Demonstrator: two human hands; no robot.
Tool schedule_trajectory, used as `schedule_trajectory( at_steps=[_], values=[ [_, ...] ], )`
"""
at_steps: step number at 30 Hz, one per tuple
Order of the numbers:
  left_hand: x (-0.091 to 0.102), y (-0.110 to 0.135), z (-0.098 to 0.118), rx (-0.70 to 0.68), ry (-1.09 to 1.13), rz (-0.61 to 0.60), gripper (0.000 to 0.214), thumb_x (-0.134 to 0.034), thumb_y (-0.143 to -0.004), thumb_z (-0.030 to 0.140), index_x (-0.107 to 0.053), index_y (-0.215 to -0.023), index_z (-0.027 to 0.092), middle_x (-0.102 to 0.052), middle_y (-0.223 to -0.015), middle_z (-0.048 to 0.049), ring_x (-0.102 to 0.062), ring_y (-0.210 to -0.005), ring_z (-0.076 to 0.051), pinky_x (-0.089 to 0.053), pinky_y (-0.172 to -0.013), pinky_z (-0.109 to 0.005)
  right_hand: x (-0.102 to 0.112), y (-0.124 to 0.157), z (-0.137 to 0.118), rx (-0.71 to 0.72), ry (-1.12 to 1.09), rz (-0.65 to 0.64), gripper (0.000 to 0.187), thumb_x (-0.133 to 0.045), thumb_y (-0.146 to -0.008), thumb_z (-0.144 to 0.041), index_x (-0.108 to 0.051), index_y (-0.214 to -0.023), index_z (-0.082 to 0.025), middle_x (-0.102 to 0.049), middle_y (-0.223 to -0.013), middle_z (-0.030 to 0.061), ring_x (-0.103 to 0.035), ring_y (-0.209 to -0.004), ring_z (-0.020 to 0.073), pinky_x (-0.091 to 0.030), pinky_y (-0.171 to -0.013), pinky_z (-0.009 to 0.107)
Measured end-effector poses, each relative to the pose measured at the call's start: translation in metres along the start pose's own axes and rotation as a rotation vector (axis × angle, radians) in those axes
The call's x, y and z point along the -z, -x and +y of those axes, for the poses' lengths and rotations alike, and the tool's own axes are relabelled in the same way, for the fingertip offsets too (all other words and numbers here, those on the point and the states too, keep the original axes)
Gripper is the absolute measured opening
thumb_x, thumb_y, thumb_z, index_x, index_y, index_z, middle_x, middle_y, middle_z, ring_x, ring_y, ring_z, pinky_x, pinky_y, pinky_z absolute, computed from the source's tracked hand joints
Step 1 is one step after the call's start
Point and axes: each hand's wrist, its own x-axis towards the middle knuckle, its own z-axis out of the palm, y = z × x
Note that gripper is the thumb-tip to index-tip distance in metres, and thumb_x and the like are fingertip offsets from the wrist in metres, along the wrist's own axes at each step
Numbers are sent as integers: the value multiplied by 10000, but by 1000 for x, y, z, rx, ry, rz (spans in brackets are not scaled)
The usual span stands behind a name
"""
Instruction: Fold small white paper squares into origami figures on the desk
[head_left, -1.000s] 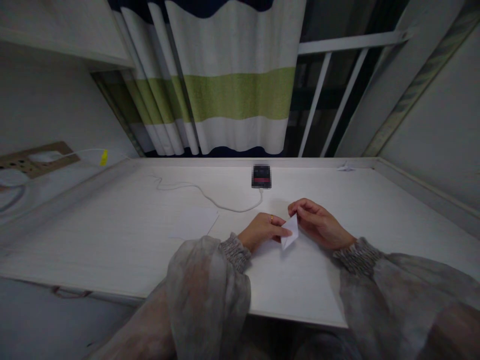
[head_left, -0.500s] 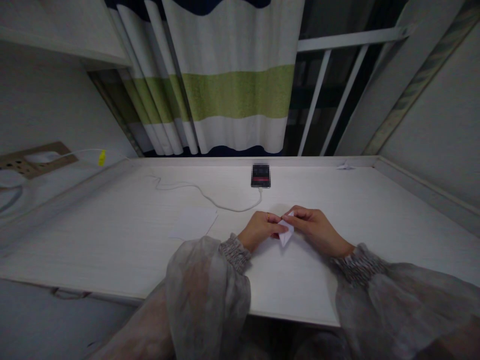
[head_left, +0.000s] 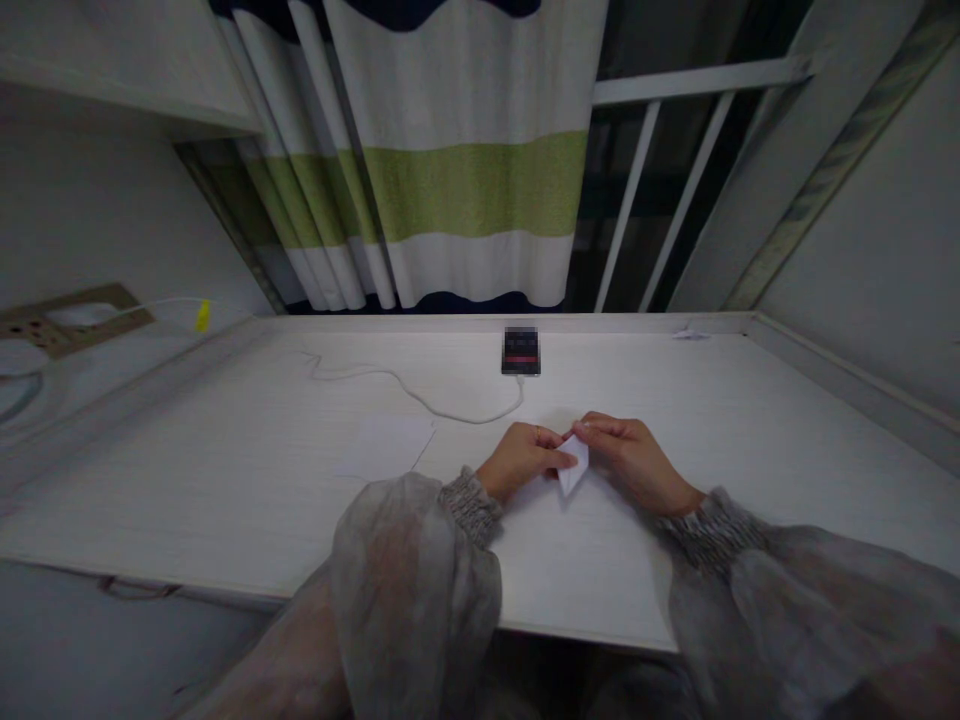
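A small folded white paper sits between my two hands on the white desk. My left hand, with a ring on one finger, pinches the paper's left side. From the other side, the fingers of my right hand are curled onto its upper right edge. Both hands rest low on the desk, close together.
A flat white sheet lies left of my hands. A phone lies further back, plugged to a white cable that runs left to a wall socket. A small paper piece sits at the far right. A striped curtain hangs behind.
My hands have closed in on the paper, which showed a larger upright face a second ago and now shows smaller, lower on the desk.
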Motion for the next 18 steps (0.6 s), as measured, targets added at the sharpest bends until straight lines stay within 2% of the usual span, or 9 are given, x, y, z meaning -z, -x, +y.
schedule_trajectory(
  at_steps=[3,7,9,11,14,18],
  values=[
    [0,2,2,22,18,2,69,-650,-533,146,-612,-563,97,-516,-440,45,-418,-407,-44,-310,-457,-185,-1,0,0,0,31,3,372,-523,-729,-495,-624,-574,-173,-549,-605,14,-497,-604,142,-395,-617,278],
    [-1,4,4,34,18,-7,67,-645,-528,133,-629,-576,89,-527,-451,36,-429,-418,-48,-319,-460,-185,3,-1,-3,34,138,154,415,-489,-744,-536,-672,-674,-170,-580,-631,27,-499,-642,150,-390,-653,280],
    [0,4,5,32,35,7,76,-647,-522,131,-637,-584,87,-527,-458,35,-422,-419,-45,-320,-459,-185,6,-2,-4,55,122,198,418,-502,-733,-546,-684,-714,-170,-579,-648,27,-487,-660,146,-383,-655,273],
    [0,4,4,29,72,10,86,-653,-516,135,-641,-585,86,-538,-476,29,-428,-428,-46,-333,-467,-188,9,-3,-4,52,52,157,397,-545,-705,-537,-691,-727,-168,-556,-629,17,-469,-649,138,-377,-645,269],
    [1,4,2,29,153,-20,125,-667,-503,149,-646,-606,81,-575,-532,11,-476,-467,-59,-367,-497,-197,12,-5,-2,19,-38,30,352,-621,-654,-496,-698,-743,-164,-538,-611,2,-464,-640,132,-373,-649,274],
    [2,3,0,36,215,-63,154,-680,-489,152,-648,-620,77,-591,-570,3,-512,-502,-70,-390,-525,-204,13,-4,0,-10,-58,-74,327,-654,-636,-461,-704,-770,-167,-594,-694,20,-498,-700,151,-380,-697,300]
  ],
)
